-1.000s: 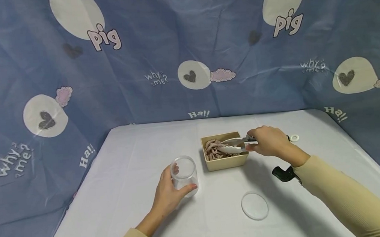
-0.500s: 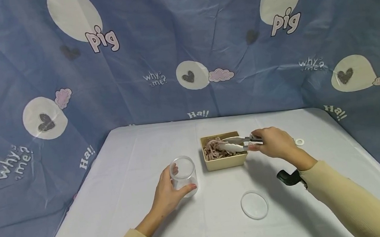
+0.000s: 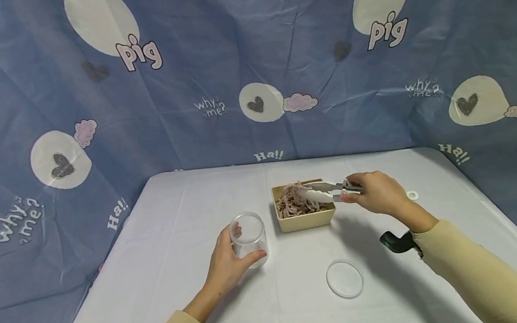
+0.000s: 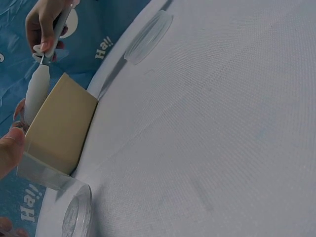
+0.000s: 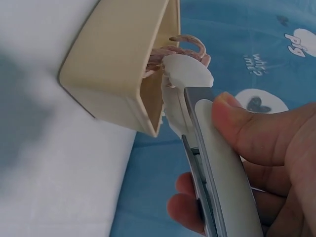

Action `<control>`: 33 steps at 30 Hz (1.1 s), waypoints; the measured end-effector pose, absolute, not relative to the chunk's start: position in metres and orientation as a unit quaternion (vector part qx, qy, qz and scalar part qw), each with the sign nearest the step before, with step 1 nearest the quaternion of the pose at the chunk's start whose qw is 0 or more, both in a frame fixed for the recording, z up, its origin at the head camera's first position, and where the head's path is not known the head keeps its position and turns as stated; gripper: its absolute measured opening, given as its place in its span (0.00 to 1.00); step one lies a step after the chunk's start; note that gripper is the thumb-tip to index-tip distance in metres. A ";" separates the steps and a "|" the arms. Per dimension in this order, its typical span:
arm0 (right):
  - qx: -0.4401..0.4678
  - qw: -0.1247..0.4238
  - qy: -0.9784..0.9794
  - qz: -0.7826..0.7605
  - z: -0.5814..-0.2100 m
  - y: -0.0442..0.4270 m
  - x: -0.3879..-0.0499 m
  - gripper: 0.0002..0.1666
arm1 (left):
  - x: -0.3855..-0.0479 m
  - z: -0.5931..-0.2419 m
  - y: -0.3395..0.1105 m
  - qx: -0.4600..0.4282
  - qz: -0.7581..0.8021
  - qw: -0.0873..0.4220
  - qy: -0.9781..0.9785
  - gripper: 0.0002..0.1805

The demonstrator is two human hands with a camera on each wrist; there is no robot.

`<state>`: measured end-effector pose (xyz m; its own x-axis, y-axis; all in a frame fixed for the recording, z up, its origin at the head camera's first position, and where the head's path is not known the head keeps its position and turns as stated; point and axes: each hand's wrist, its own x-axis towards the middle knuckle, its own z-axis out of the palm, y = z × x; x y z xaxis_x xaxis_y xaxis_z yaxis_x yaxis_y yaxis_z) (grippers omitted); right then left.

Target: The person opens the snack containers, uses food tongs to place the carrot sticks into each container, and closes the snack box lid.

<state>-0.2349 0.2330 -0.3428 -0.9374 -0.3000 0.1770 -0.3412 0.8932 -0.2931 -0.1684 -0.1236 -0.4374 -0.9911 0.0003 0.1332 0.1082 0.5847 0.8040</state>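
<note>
The left hand (image 3: 228,269) has its grip curved round a clear jar (image 3: 253,248), thumb on the near side and fingertips round the far side, the jar's mouth facing up. The right hand (image 3: 377,192) keeps a narrow grip on a pair of tongs (image 3: 315,196), thumb along one arm and fingers curled against the other. From the right grip the tongs point left, into a cream box (image 3: 307,222) that sits left of that grip and beyond and to the right of the left one.

Brown strands (image 3: 291,199) fill the box; some bunch about the tongs' pale heads and rise above the rim, farther out than the right grip's fingertips. How firmly the heads clamp them cannot be told. In the right wrist view a strand loops up beside the heads at the box's mouth.

A clear lid (image 3: 344,279) lies flat to the right of the left grip, on the near side of the right one. A white ring (image 3: 412,199) lies to the right of the right grip, just beside the wrist. All this is on a white tabletop (image 3: 177,230); beyond both grips hangs a blue printed cloth (image 3: 208,58).
</note>
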 end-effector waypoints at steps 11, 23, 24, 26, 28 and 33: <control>0.166 0.079 -0.965 0.186 -0.332 0.237 -0.233 0.15 | -0.169 -0.438 -0.124 -0.027 -0.457 0.056 -0.887 0.53; 0.155 0.085 -0.960 0.217 -0.320 0.239 -0.230 0.18 | -0.172 -0.440 -0.123 -0.040 -0.456 0.064 -0.887 0.53; 0.157 0.086 -0.959 0.218 -0.320 0.239 -0.230 0.18 | -0.172 -0.441 -0.123 -0.043 -0.456 0.066 -0.887 0.53; 0.160 0.091 -0.958 0.219 -0.318 0.239 -0.229 0.17 | -0.173 -0.441 -0.123 -0.040 -0.457 0.064 -0.886 0.53; 0.161 0.097 -0.957 0.219 -0.316 0.239 -0.229 0.16 | -0.173 -0.441 -0.122 -0.039 -0.458 0.063 -0.886 0.53; 0.158 0.109 -0.956 0.223 -0.312 0.238 -0.227 0.14 | -0.174 -0.440 -0.121 -0.042 -0.457 0.064 -0.886 0.52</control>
<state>-0.2271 0.2380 -0.3123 -0.9260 -0.2537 0.2796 -0.3512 0.8504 -0.3917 -0.1736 -0.1207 -0.4400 -0.9882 0.0155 0.1524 0.1331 0.5791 0.8043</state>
